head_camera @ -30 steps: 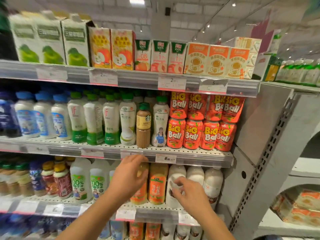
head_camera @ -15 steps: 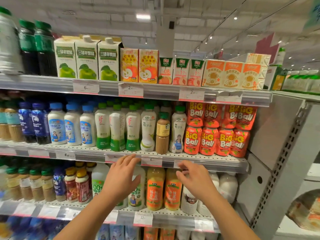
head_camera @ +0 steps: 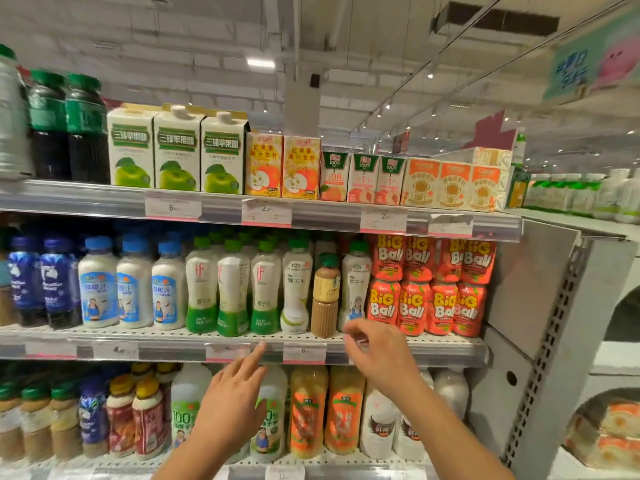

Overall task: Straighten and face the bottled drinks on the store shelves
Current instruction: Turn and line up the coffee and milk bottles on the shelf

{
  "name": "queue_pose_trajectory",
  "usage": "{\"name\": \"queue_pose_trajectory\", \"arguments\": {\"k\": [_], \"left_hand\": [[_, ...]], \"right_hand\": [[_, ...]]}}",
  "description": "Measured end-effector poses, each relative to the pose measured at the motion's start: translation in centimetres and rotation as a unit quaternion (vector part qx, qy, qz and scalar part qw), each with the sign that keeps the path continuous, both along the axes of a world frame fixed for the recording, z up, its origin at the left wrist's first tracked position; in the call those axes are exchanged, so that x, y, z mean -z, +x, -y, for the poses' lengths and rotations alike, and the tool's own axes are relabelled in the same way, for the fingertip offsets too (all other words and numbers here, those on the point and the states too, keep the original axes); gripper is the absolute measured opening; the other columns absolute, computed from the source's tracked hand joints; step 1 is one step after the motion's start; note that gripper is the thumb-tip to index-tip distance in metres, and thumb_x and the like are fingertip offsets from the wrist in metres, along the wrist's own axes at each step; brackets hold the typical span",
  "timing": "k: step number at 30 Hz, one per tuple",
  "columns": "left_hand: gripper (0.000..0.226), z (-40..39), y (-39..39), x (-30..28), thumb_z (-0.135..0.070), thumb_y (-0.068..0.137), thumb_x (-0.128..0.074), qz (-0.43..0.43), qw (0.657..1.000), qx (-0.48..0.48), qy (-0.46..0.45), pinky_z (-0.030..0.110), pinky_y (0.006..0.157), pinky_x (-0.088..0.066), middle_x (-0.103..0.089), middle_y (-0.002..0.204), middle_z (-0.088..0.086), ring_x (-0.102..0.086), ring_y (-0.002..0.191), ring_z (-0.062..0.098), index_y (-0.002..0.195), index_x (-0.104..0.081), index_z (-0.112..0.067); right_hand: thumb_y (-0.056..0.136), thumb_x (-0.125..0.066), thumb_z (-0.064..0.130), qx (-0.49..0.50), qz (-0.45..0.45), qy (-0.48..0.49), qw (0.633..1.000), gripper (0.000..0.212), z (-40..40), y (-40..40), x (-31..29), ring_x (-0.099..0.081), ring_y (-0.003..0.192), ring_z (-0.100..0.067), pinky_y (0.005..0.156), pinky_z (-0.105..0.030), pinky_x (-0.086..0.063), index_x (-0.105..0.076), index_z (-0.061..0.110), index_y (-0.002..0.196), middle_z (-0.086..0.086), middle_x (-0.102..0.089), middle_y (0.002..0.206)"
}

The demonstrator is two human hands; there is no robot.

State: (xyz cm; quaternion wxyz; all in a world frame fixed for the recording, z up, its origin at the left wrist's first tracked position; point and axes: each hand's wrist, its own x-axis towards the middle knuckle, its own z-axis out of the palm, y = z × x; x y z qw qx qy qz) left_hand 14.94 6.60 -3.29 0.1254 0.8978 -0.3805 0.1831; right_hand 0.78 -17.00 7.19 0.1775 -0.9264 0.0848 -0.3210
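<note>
The middle shelf (head_camera: 426, 351) carries blue-capped milk bottles (head_camera: 98, 289), green-capped white coconut-water bottles (head_camera: 233, 292), one brown coffee bottle (head_camera: 325, 299) standing among them, and red Big Ball pouches (head_camera: 429, 292). My left hand (head_camera: 230, 407) is raised with fingers straight, fingertips just below that shelf's front rail, holding nothing. My right hand (head_camera: 379, 355) hovers in front of the rail with fingers loosely curled, close to the base of a white bottle (head_camera: 356, 282) beside the coffee bottle, empty. Orange juice bottles (head_camera: 308, 410) stand on the lower shelf behind my hands.
Juice cartons (head_camera: 176, 154) and dark bottles (head_camera: 69, 129) line the top shelf. A grey perforated upright (head_camera: 554, 334) ends the bay on the right, with more packaged goods (head_camera: 606, 431) beyond it. Price tags (head_camera: 304, 353) run along the rails.
Both hands have risen from the lower-shelf bottles to the middle shelf's front rail. The view has tilted upward, showing more of the top shelf.
</note>
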Motion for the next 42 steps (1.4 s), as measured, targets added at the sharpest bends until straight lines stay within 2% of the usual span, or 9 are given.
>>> {"name": "queue_pose_trajectory", "arguments": {"k": [4, 8, 12, 21, 25, 30, 33, 37, 42], "left_hand": [[0.048, 0.1, -0.1, -1.1, -0.033, 0.082, -0.065, 0.02, 1.0, -0.007, 0.017, 0.049, 0.116, -0.038, -0.025, 0.166, -0.003, -0.037, 0.146, 0.032, 0.129, -0.062, -0.026], [0.04, 0.2, -0.3, -2.6, -0.037, 0.088, -0.06, 0.014, 1.0, -0.001, 0.021, 0.048, 0.118, -0.033, -0.028, 0.165, 0.0, -0.028, 0.149, 0.031, 0.124, -0.061, -0.021], [0.041, 0.2, -0.1, -3.0, -0.035, 0.088, -0.056, 0.014, 0.999, 0.007, 0.034, 0.047, 0.117, -0.032, -0.033, 0.162, 0.002, -0.027, 0.148, 0.03, 0.126, -0.06, -0.02], [0.038, -0.5, -0.2, -3.8, -0.024, 0.087, -0.06, 0.003, 0.999, 0.032, 0.013, 0.05, 0.114, -0.035, -0.041, 0.155, 0.006, -0.029, 0.146, 0.03, 0.124, -0.064, -0.014], [0.04, -0.6, -0.2, -4.1, -0.023, 0.088, -0.059, -0.004, 0.999, 0.044, 0.016, 0.05, 0.113, -0.037, -0.042, 0.153, 0.006, -0.029, 0.145, 0.029, 0.127, -0.063, -0.014], [0.043, -0.7, 0.1, -4.0, -0.022, 0.088, -0.059, -0.007, 0.998, 0.054, 0.013, 0.051, 0.114, -0.036, -0.04, 0.155, 0.006, -0.027, 0.147, 0.029, 0.13, -0.062, -0.015], [0.042, -0.9, 0.3, -3.9, -0.022, 0.088, -0.059, -0.005, 0.998, 0.062, 0.015, 0.051, 0.114, -0.036, -0.039, 0.155, 0.005, -0.027, 0.147, 0.028, 0.13, -0.063, -0.016], [0.038, -1.1, 0.6, -3.6, -0.024, 0.088, -0.059, -0.003, 0.997, 0.072, 0.012, 0.05, 0.115, -0.035, -0.037, 0.158, 0.005, -0.025, 0.149, 0.027, 0.125, -0.063, -0.017], [0.043, -1.9, 1.0, -3.3, -0.037, 0.091, -0.062, -0.018, 0.995, 0.093, 0.029, 0.054, 0.118, -0.032, -0.028, 0.164, 0.007, -0.021, 0.152, 0.03, 0.131, -0.058, -0.021]], "right_hand": [[0.097, -0.061, 0.026, 0.019, 0.079, -0.08, 0.993, 0.028, 0.2, 2.2, -5.8, -0.071, 0.1, -0.015, 0.085, -0.037, -0.058, -0.071, 0.023, 0.123, 0.006, -0.073, 0.119], [0.102, -0.054, 0.034, 0.059, -0.021, -0.14, 0.988, 0.056, -0.8, 4.9, -9.7, -0.053, 0.135, -0.024, 0.104, -0.043, -0.05, -0.041, 0.019, 0.154, 0.0, -0.042, 0.16], [0.104, -0.046, 0.044, 0.089, -0.108, -0.168, 0.976, 0.067, -1.7, 6.8, -10.3, -0.049, 0.138, -0.034, 0.105, -0.048, -0.048, -0.025, 0.016, 0.161, -0.006, -0.03, 0.166], [0.1, -0.056, 0.05, 0.091, -0.114, -0.118, 0.982, 0.07, -1.9, 8.1, -10.4, -0.049, 0.134, -0.042, 0.103, -0.053, -0.047, -0.033, 0.017, 0.157, -0.017, -0.045, 0.151], [0.095, -0.062, 0.053, 0.091, -0.103, -0.073, 0.988, 0.06, -1.8, 7.1, -10.2, -0.061, 0.108, -0.04, 0.084, -0.045, -0.052, -0.046, 0.021, 0.143, -0.019, -0.066, 0.123], [0.095, -0.068, 0.045, 0.084, -0.087, -0.05, 0.991, 0.05, -3.5, 5.5, -9.6, -0.058, 0.088, -0.03, 0.074, -0.037, -0.048, -0.049, 0.019, 0.132, -0.011, -0.061, 0.102], [0.093, -0.07, 0.043, 0.078, -0.068, -0.046, 0.994, 0.043, -4.5, 4.5, -9.2, -0.066, 0.085, -0.031, 0.077, -0.042, -0.056, -0.05, 0.023, 0.125, -0.012, -0.066, 0.107], [0.093, -0.071, 0.037, 0.092, -0.02, -0.033, 0.995, 0.043, -5.7, 2.6, -8.0, -0.058, 0.083, -0.026, 0.073, -0.033, -0.044, -0.051, 0.018, 0.127, -0.01, -0.066, 0.107], [0.094, -0.071, 0.035, 0.08, 0.025, 0.036, 0.996, 0.035, -8.2, -0.8, -5.8, -0.071, 0.074, -0.019, 0.07, -0.039, -0.059, -0.051, 0.026, 0.12, -0.002, -0.07, 0.102]]}}
